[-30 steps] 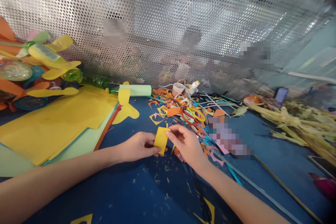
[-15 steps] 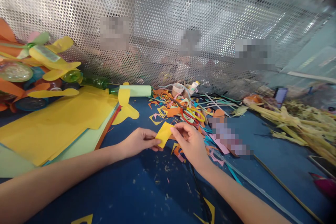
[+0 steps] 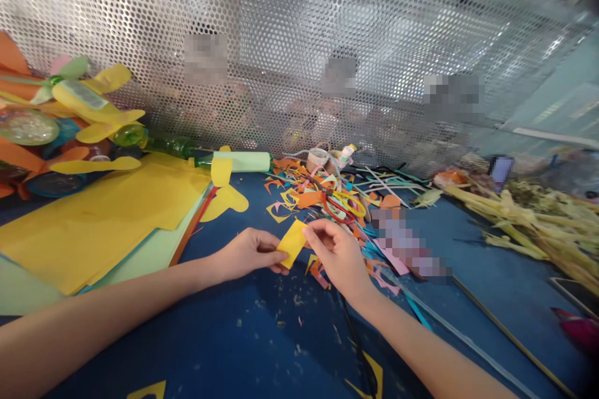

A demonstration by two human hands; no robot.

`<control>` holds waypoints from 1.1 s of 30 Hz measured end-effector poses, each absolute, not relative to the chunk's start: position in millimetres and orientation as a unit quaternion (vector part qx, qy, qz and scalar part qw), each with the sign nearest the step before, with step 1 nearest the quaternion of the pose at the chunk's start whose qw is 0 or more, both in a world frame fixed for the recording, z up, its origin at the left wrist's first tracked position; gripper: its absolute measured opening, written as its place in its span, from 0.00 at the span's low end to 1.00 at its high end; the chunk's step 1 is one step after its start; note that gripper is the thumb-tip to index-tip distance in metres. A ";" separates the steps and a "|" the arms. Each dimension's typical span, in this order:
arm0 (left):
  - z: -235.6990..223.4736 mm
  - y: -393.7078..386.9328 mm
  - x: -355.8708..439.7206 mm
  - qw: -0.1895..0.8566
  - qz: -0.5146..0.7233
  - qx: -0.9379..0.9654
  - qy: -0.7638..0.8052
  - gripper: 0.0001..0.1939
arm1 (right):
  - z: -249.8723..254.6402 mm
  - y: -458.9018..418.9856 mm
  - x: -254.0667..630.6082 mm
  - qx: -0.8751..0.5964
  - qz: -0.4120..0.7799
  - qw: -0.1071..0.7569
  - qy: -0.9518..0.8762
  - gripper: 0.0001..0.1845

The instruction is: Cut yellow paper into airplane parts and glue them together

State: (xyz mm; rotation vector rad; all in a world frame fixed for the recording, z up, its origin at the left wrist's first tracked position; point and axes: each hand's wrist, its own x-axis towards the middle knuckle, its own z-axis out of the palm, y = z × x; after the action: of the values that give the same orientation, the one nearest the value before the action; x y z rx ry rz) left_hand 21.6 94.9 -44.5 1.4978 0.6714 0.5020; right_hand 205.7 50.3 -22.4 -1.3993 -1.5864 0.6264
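Observation:
A small folded-looking rectangle of yellow paper [image 3: 292, 244] is held tilted above the blue table [image 3: 224, 336]. My left hand [image 3: 250, 254] pinches its lower left edge between thumb and fingers. At the upper right corner, my right hand [image 3: 337, 255] grips the same piece, thumb on top. Just behind the hands lies a heap of paper scraps with red-handled and yellow-handled scissors [image 3: 337, 206] on it. Left of that rest a yellow petal-shaped cut-out [image 3: 225, 198] and a green bottle wrapped in pale green paper [image 3: 241, 162].
Stacked yellow sheets [image 3: 107, 212] lie at the left, below bottles with paper petals [image 3: 93, 103]. A perforated metal screen [image 3: 281, 43] stands at the back, people behind it. Dried husks [image 3: 519, 218] and a long thin stick [image 3: 510, 336] are on the right.
The yellow paper has tilted slightly and shifted a little downward between my fingers. Both hands keep their hold and have barely moved.

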 end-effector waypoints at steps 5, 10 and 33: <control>-44.7 94.4 21.7 0.651 0.221 0.661 0.300 0.08 | -24.1 49.9 207.0 -0.561 0.244 0.465 -0.640 0.09; -47.2 94.0 22.8 0.660 0.235 0.649 0.298 0.08 | -24.7 49.2 206.0 -0.563 0.233 0.464 -0.643 0.09; -50.1 93.9 20.4 0.535 0.206 0.772 0.275 0.12 | -20.3 43.0 201.6 -0.536 0.213 0.473 -0.666 0.07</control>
State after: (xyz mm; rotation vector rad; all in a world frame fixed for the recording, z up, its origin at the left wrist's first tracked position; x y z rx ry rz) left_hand 20.4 93.9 -50.1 1.8388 0.6557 0.4906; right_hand 201.6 43.0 -20.3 -1.3110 -1.6296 0.5206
